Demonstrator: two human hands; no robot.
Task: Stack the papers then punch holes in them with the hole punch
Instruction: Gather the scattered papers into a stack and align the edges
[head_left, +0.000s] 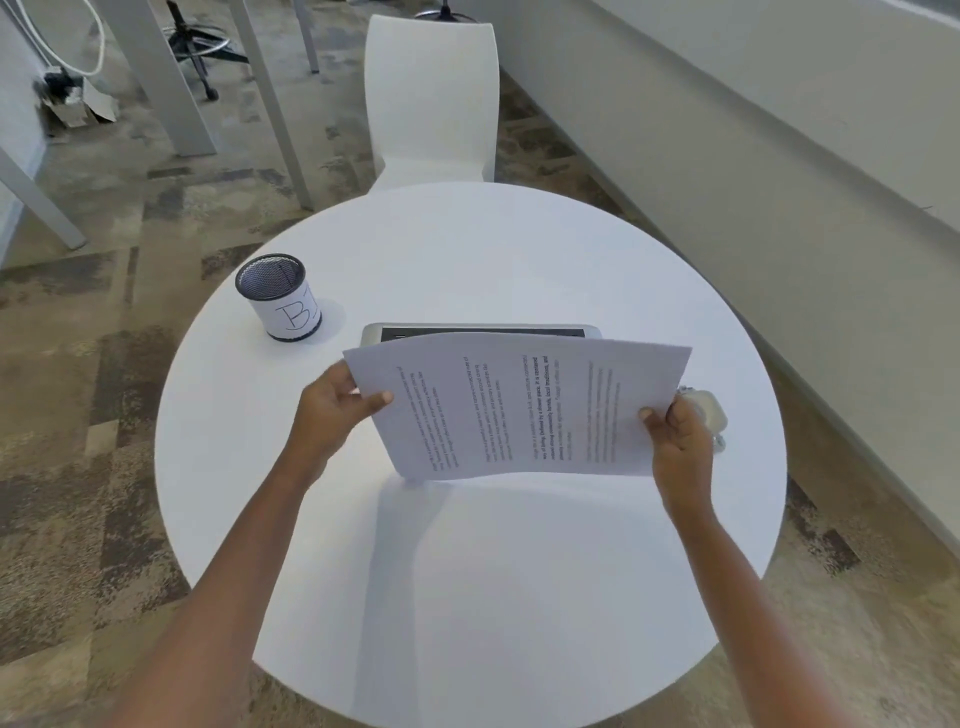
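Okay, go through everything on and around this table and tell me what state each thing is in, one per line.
papers: lifted off the table, gripped at both ends, printed side up
left hand: gripping the papers' left edge
right hand: gripping the papers' right edge
hole punch: on the table behind the papers, mostly hidden
mesh pen cup: upright, labelled
round table: bearing cup and punch
chair: unoccupied

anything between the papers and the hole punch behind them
Nothing visible. The papers, held by the left hand and right hand, hang just in front of the hole punch, hiding most of it.
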